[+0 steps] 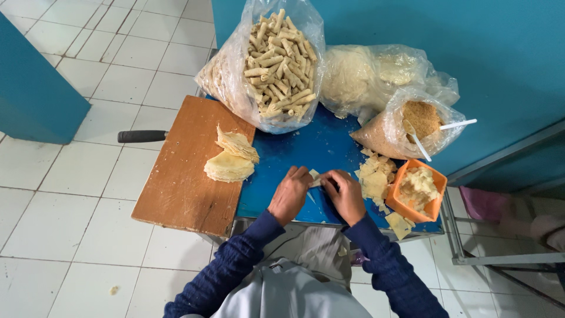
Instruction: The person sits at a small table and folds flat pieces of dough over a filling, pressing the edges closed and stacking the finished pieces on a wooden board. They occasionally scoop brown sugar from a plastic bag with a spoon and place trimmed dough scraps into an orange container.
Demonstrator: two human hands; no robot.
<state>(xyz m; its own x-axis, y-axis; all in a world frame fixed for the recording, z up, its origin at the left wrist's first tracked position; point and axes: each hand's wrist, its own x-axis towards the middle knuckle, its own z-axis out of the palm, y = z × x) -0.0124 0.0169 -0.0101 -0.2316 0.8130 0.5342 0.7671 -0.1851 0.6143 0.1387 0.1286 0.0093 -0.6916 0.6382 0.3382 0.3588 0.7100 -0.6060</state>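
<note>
Left hand: left hand (pixel 289 194) was at the near edge of the small blue square table (pixel 306 150), fingers curled inward, pinching one end of a small pale folded dough wrapper (pixel 315 178).
Right hand: right hand (pixel 346 195) sat just beside it, fingers bent, closed on the wrapper's other end; most of the wrapper was hidden by both hands.
Wrapper: lay on the blue top near the near edge, about mid-width, btwn the two hands.
Sleeves: dark blue knit sleeves (pixel 235 259) came up from the bottom of view, w/ a grey apron (pixel 294 288) btwn them.
Loose sheets: heap of pale yellow cut dough squares (pixel 375 179) just right of the right hand, some spilling to the near right corner.
Tub: orange square plastic tub (pixel 406 206) at the right edge, touching that heap, holding pale crumbly filling (pixel 419 185).
Board: brown wooden cutting board (pixel 188 168) along the left edge, overhanging the table; stack of round pale wrappers (pixel 231 160) on its right side.
Handle: black handle (pixel 141 136) stuck out left from under the board.
Far bags: clear plastic bag of rolled pale sticks (pixel 276 59) at the far left corner; clear bag of pale dough (pixel 365 73) behind centre; clear bag of brown crumbs (pixel 412 121) w/ white plastic spoons (pixel 438 132) at the far right.
Floor: white tiles (pixel 70 200) around.
</note>
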